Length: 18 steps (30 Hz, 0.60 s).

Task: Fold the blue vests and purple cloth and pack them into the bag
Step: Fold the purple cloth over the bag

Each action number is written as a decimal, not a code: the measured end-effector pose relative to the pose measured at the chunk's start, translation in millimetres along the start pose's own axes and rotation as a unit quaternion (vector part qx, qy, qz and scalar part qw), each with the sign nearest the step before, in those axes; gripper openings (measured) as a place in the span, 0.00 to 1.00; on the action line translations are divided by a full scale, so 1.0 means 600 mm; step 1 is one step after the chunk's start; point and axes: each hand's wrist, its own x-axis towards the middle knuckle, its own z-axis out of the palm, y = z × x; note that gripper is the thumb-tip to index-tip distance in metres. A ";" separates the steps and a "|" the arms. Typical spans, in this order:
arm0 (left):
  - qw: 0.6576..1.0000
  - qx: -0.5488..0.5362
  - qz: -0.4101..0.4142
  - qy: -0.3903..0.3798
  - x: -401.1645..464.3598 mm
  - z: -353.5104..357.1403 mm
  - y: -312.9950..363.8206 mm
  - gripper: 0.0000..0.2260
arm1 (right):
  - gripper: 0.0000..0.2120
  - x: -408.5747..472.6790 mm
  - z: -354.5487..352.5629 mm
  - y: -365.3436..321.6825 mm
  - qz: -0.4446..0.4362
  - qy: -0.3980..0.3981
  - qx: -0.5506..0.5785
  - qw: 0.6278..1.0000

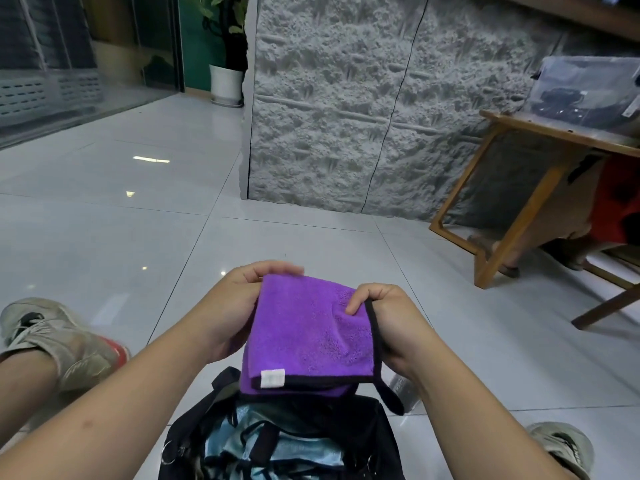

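A folded purple cloth [308, 332] with black trim and a small white tag hangs between my two hands, just above the open black bag [374, 434]. My left hand [235, 306] grips the cloth's left edge, fingers curled over its top corner. My right hand [391, 320] pinches the right edge, thumb on top of the fabric. Inside the bag lie the light blue vests [277, 448] with black edging, bunched together. The bag sits on the floor between my legs.
Glossy white floor tiles stretch ahead. My left shoe [59, 337] is at the left, my right shoe [561, 448] at the lower right. A wooden table [519, 188] with a clear box stands at the right, a person's feet under it. A textured grey wall panel [363, 98] lies ahead.
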 end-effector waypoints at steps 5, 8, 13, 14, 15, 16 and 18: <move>0.978 -0.154 -0.143 0.002 -0.003 0.022 -0.021 0.19 | 0.29 0.005 0.003 0.004 -0.015 0.043 -0.002 0.999; 0.966 -0.179 -0.187 -0.005 -0.001 0.023 -0.040 0.39 | 0.30 0.015 0.005 0.018 -0.028 0.093 -0.053 0.994; 0.986 -0.085 -0.143 -0.023 -0.012 0.025 -0.043 0.22 | 0.31 0.010 0.006 0.022 -0.009 0.100 0.020 0.995; 0.988 -0.081 -0.129 -0.021 -0.012 0.024 -0.045 0.21 | 0.28 0.013 0.000 0.026 0.002 0.086 0.071 0.994; 0.989 -0.085 -0.120 -0.016 -0.011 0.022 -0.048 0.19 | 0.22 0.013 -0.008 0.033 0.012 0.068 0.128 0.989; 0.989 -0.093 -0.112 -0.010 -0.011 0.020 -0.051 0.17 | 0.15 0.008 -0.010 0.040 0.029 0.033 0.189 0.981; 0.989 -0.104 -0.102 0.006 -0.016 0.019 -0.056 0.17 | 0.25 0.001 -0.013 0.062 0.087 -0.008 0.226 0.970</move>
